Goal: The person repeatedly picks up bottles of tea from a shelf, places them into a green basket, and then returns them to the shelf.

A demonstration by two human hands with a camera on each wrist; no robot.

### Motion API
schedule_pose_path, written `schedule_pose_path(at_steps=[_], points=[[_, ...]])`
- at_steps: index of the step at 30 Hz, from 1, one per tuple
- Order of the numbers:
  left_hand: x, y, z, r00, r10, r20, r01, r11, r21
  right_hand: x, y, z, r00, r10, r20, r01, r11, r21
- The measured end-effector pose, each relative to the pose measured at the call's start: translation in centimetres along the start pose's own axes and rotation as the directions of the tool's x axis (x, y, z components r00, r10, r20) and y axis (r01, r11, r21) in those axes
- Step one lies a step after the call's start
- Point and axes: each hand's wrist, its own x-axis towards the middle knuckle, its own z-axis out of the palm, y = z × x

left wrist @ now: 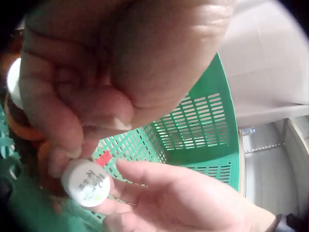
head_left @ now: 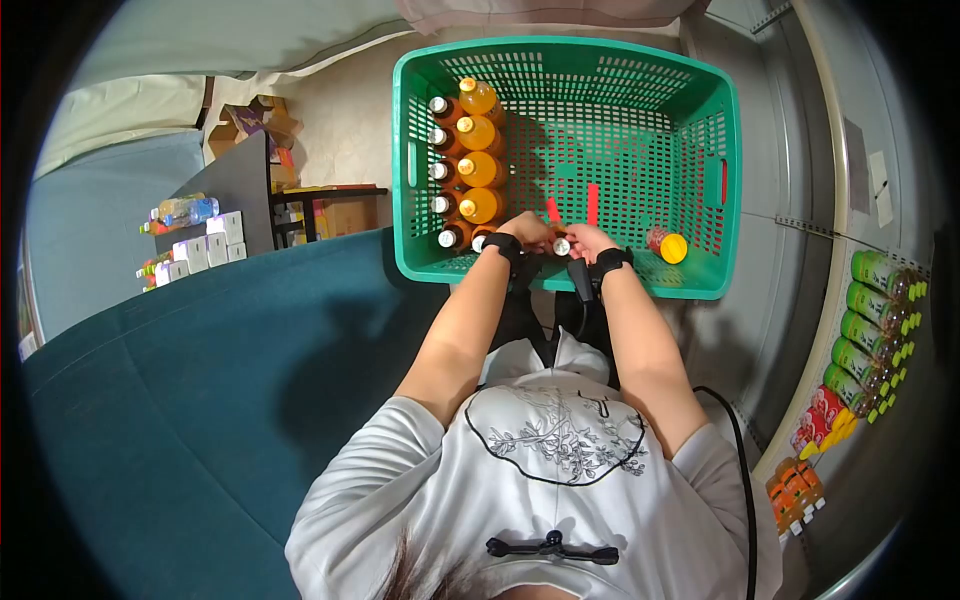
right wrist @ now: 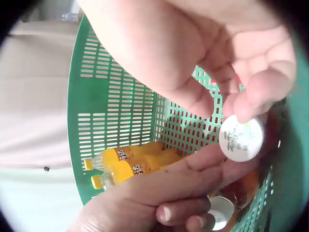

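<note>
A white-capped drink bottle [head_left: 562, 246] stands at the near wall of the green basket [head_left: 567, 42], its cap between my two hands. In the left wrist view, the curled fingers of my left hand [head_left: 530, 231] meet the side of the white cap [left wrist: 87, 183]. My right hand [head_left: 591, 243] has its fingertips at the opposite side of that cap, as the right wrist view shows. Most of the bottle's body is hidden by the hands. Left of them, two rows of bottles stand upright: white-capped dark bottles [head_left: 455, 235] and orange drink bottles [head_left: 482, 206].
A red container with a yellow lid [head_left: 673, 248] leans in the basket's near right corner. Red strips [head_left: 593, 205] show near the basket's middle. Shelves on the right carry green-labelled bottles [head_left: 868, 304] and orange packs [head_left: 797, 487]. White boxes [head_left: 190, 254] stand far left.
</note>
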Motion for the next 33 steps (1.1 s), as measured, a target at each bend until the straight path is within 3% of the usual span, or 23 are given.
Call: schedule_pose_path(at_steps=[1,2,4,8,12,15,16,23,25,29,33], points=[[0.0,0.0,-0.3,0.987,0.136,0.081,-0.141,0.988,0.056,-0.2,-0.4,-0.1,1.0,0.012,0.014,-0.011,1.0,-0.026],[-0.1,0.2,-0.4,0.987,0.139,0.083,-0.144,0.988,0.057,-0.5,-0.7,-0.1,0.999,-0.036,-0.031,0.036,0.999,-0.013],[-2.3,3.1,-0.8,0.998,0.036,0.045,-0.026,0.98,-0.195,-2.5,-2.2,-0.4,0.994,-0.104,-0.019,0.102,0.992,-0.069],[-4.9,6.9,-1.7,0.992,0.12,0.034,-0.106,0.956,-0.274,-8.1,-5.7,-0.5,0.98,-0.199,-0.024,0.196,0.975,-0.103],[-8.2,11.4,-2.1,0.983,0.182,-0.035,-0.185,0.972,-0.146,-12.1,-8.0,-0.6,0.937,-0.344,-0.069,0.333,0.934,-0.127],[-9.4,13.7,-2.9,0.935,0.351,0.057,-0.343,0.932,-0.118,-15.1,-9.3,-0.8,0.892,-0.432,-0.135,0.42,0.901,-0.11],[-10.1,14.7,-2.6,0.918,0.396,-0.003,-0.394,0.914,-0.091,-16.5,-9.7,-0.8,0.869,-0.473,-0.143,0.461,0.881,-0.11],[-18.0,21.7,-0.5,0.774,0.63,0.059,-0.628,0.777,-0.052,-27.2,-9.9,-0.1,0.674,-0.67,-0.311,0.688,0.723,-0.068],[-20.2,22.8,1.0,0.755,0.644,0.124,-0.645,0.763,-0.038,-29.9,-8.8,-0.2,0.576,-0.752,-0.321,0.79,0.613,-0.019],[-22.9,24.1,4.1,0.675,0.678,0.29,-0.691,0.719,-0.071,-34.2,-5.5,0.3,0.39,-0.765,-0.513,0.871,0.487,-0.064],[-25.7,24.6,8.6,0.598,0.659,0.455,-0.734,0.679,-0.018,-37.8,-0.6,0.5,0.255,-0.701,-0.666,0.914,0.399,-0.07]])
